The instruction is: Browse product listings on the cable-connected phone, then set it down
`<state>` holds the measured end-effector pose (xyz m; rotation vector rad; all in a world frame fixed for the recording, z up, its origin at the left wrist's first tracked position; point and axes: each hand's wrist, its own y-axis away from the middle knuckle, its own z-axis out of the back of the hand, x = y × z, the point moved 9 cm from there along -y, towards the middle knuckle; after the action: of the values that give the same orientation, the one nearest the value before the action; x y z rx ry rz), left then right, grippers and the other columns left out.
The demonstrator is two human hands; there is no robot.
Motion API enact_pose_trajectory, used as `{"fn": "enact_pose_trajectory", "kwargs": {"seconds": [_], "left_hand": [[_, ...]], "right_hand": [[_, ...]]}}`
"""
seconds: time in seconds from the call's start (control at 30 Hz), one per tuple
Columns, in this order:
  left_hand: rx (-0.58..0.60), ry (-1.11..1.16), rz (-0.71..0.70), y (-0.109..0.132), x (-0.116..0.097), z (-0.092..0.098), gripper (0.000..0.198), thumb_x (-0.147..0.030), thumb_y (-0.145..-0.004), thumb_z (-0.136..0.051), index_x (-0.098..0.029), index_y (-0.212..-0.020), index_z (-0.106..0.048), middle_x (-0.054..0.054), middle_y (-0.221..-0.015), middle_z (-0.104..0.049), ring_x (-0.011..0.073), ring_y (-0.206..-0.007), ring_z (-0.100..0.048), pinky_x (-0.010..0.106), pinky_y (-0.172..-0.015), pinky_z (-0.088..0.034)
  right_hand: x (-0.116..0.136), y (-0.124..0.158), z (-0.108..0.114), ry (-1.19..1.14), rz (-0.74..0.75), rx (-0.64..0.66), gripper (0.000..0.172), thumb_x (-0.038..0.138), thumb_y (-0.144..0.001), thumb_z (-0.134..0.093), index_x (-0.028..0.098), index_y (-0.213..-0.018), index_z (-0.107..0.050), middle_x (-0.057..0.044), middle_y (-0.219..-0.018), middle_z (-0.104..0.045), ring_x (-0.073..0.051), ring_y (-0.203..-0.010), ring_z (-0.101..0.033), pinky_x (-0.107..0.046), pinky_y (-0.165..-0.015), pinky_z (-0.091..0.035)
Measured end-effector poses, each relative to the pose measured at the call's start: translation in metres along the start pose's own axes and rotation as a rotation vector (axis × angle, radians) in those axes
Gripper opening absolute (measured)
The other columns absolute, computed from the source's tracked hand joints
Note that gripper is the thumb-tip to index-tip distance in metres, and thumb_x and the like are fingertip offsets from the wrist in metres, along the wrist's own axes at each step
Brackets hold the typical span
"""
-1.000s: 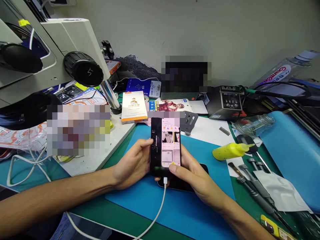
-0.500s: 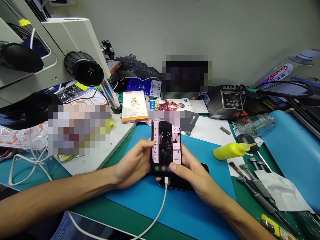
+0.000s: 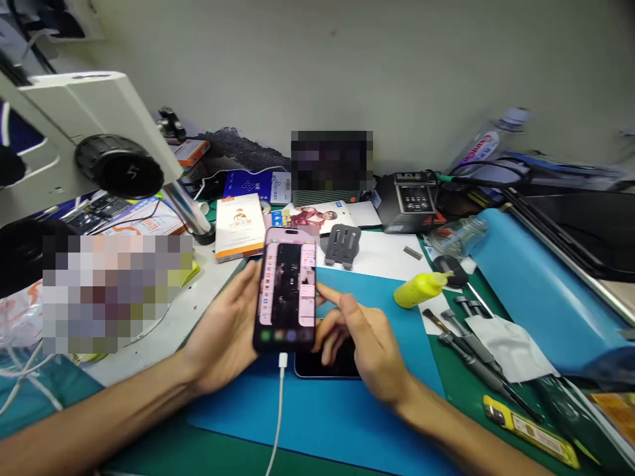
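A smartphone with a lit screen of side-by-side app cards is tilted up in my left hand, whose fingers wrap round its left side and back. A white charging cable meets the phone's lower edge. My right hand is beside the phone, its index finger stretched toward the right edge and its other fingers loosely bent; nothing shows in it. Whether that fingertip presses the edge I cannot tell. Beneath the right hand a dark phone-like slab lies on the blue mat, partly covered.
At the left stands a microscope. A white and orange box and a grey slotted holder are behind the phone. To the right are a yellow squeeze bottle, several screwdrivers, a white cloth and a yellow cutter.
My right hand has let go of the phone and drawn off to its right side, thumb away from the screen. The left hand keeps the phone. The view has shifted.
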<state>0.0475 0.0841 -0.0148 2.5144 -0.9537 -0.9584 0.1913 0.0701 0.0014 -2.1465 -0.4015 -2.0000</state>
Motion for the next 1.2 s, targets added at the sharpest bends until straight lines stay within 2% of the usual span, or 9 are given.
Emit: {"fn": "enact_pose_trajectory", "kwargs": {"seconds": [0.13,0.4,0.53,0.63,0.73,0.87,0.93,1.07,1.2], "left_hand": [[-0.057,-0.038,-0.096,0.003,-0.021,-0.003,0.052,-0.049,-0.100,-0.058,-0.030,-0.149,-0.059,0.010,-0.155,-0.049,0.0316,-0.121,-0.064,0.054,-0.096,-0.057],[-0.374,-0.311,-0.311,0.023,-0.046,-0.024,0.046,-0.050,-0.108,-0.044,-0.023,-0.143,-0.058,0.000,-0.132,-0.067,0.0138,-0.106,-0.069,0.025,-0.091,-0.059],[-0.329,-0.754,-0.217,0.017,-0.061,-0.025,0.065,-0.062,-0.098,-0.060,-0.019,-0.146,-0.055,-0.002,-0.125,-0.070,0.0183,-0.106,-0.068,0.021,-0.085,-0.059],[-0.251,-1.175,-0.135,0.000,-0.075,-0.019,0.108,-0.075,-0.085,-0.068,-0.026,-0.165,-0.015,0.007,-0.149,-0.055,0.0230,-0.119,-0.065,0.030,-0.093,-0.059],[-0.172,-1.477,-0.165,-0.025,-0.092,-0.016,0.109,-0.081,-0.072,-0.070,-0.016,-0.152,-0.038,0.012,-0.145,-0.057,0.0293,-0.127,-0.059,0.035,-0.098,-0.055],[-0.120,-1.695,-0.241,-0.060,-0.107,-0.014,0.092,-0.068,-0.068,-0.077,-0.010,-0.137,-0.059,0.013,-0.143,-0.058,0.0353,-0.133,-0.051,0.044,-0.118,-0.035],[-0.087,-1.688,-0.220,-0.075,-0.105,-0.012,0.086,-0.068,-0.072,-0.075,-0.013,-0.137,-0.061,0.011,-0.136,-0.063,0.0356,-0.129,-0.056,0.047,-0.115,-0.039],[-0.139,-1.619,-0.233,-0.092,-0.098,-0.014,0.080,-0.050,-0.083,-0.069,-0.009,-0.149,-0.047,0.014,-0.137,-0.061,0.0271,-0.113,-0.066,0.041,-0.094,-0.055],[-0.253,-1.823,-0.511,-0.086,-0.095,-0.037,0.077,-0.021,-0.090,-0.069,-0.015,-0.161,-0.039,0.013,-0.150,-0.052,0.0253,-0.129,-0.057,0.044,-0.112,-0.044]], "right_hand": [[0.039,0.017,0.023,0.144,0.329,-0.258,0.052,0.041,-0.117,-0.025,0.023,-0.130,-0.072,0.000,-0.066,-0.059,-0.007,-0.057,-0.049,-0.022,-0.056,-0.042],[0.046,0.027,-0.018,0.385,0.508,0.073,0.045,0.025,-0.112,-0.034,0.003,-0.128,-0.070,-0.002,-0.070,-0.061,-0.011,-0.066,-0.060,-0.027,-0.071,-0.047],[0.050,0.032,-0.028,0.460,0.579,0.124,0.046,0.026,-0.111,-0.036,0.000,-0.126,-0.070,-0.004,-0.073,-0.063,-0.013,-0.068,-0.063,-0.028,-0.072,-0.049],[0.055,0.034,-0.027,0.495,0.639,0.083,0.044,0.025,-0.111,-0.036,0.001,-0.123,-0.071,-0.003,-0.075,-0.065,-0.011,-0.065,-0.063,-0.025,-0.071,-0.050],[0.059,0.038,-0.028,0.569,0.758,0.025,0.039,0.023,-0.109,-0.041,0.004,-0.119,-0.073,-0.001,-0.083,-0.070,-0.008,-0.065,-0.063,-0.024,-0.066,-0.048],[0.057,0.042,-0.032,0.705,0.879,-0.011,0.031,0.024,-0.106,-0.048,0.009,-0.109,-0.076,0.002,-0.086,-0.071,-0.010,-0.071,-0.068,-0.025,-0.062,-0.047],[0.055,0.042,-0.034,0.763,0.913,-0.022,0.029,0.025,-0.105,-0.050,0.010,-0.107,-0.075,0.002,-0.087,-0.072,-0.011,-0.072,-0.069,-0.025,-0.060,-0.046],[0.055,0.043,-0.035,0.842,0.963,-0.036,0.027,0.025,-0.106,-0.050,0.011,-0.111,-0.073,-0.001,-0.086,-0.072,-0.012,-0.072,-0.069,-0.026,-0.058,-0.044],[0.057,0.042,-0.035,0.887,0.989,-0.004,0.028,0.024,-0.107,-0.048,0.010,-0.110,-0.072,-0.001,-0.078,-0.069,-0.012,-0.067,-0.067,-0.026,-0.057,-0.043]]}}
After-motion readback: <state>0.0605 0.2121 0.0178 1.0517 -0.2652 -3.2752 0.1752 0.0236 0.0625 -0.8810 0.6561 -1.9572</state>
